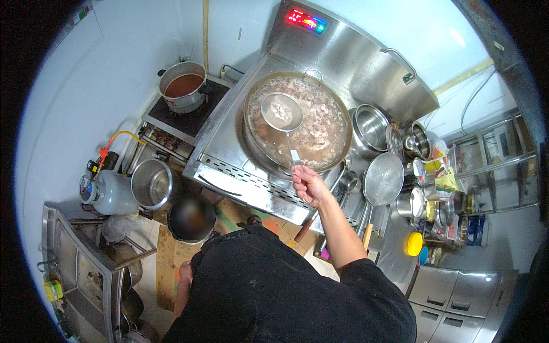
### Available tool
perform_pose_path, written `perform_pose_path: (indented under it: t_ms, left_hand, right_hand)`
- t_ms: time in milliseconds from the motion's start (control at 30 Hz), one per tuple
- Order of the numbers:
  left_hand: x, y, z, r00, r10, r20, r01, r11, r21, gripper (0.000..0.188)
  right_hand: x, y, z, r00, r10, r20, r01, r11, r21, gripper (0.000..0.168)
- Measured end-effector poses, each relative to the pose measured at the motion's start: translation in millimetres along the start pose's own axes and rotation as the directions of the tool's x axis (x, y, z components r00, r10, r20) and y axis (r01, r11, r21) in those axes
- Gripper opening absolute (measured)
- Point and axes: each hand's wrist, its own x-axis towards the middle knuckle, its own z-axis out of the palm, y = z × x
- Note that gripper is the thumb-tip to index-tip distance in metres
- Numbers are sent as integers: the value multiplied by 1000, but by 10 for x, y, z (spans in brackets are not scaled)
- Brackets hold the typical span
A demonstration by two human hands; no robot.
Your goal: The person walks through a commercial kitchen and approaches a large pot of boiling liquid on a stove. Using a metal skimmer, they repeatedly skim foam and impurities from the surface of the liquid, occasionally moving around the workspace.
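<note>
My right hand grips the handle of a round mesh skimmer. The skimmer's bowl holds some pale bits and lies over the left part of a large, wide pot. That pot stands on a stainless-steel cooker and is full of brownish broth with foam and pieces that look like meat. My left hand hangs low beside my dark clothing, away from the cooker; its fingers are mostly hidden, and whether it holds anything cannot be told.
A pot of reddish-brown liquid stands on a hob at the left. Below are a gas cylinder, an empty metal pot and a dark bin. Right of the cooker are steel pots and a large strainer. A sink is lower left.
</note>
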Motion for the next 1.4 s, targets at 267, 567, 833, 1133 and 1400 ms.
perform_pose_path:
  t_ms: [267, 567, 833, 1133, 1400]
  left_hand:
    - [175, 12, 2, 994, -106, -22, 107, 994, 26, 26]
    - [86, 370, -83, 968, -185, 170, 246, 829, -502, 26]
    - [203, 398, 33, 964, -122, 237, 247, 740, -626, 23]
    - [-160, 861, -166, 1000, -15, 9, 15, 1000, -18, 23]
    - [-133, 456, -71, 997, 33, 64, -31, 999, -34, 30]
  right_hand:
    - [-259, -62, -94, 991, -126, -36, 125, 992, -9, 11]
    - [-518, -72, -1150, 982, -59, -177, -9, 933, -360, 15]
    - [-941, -758, -1743, 939, 4, -345, -275, 611, -742, 7]
    - [-781, -800, -1581, 946, 164, -281, -320, 624, -713, 8]
    - [-459, -404, -1245, 946, 298, -129, -320, 792, -520, 10]
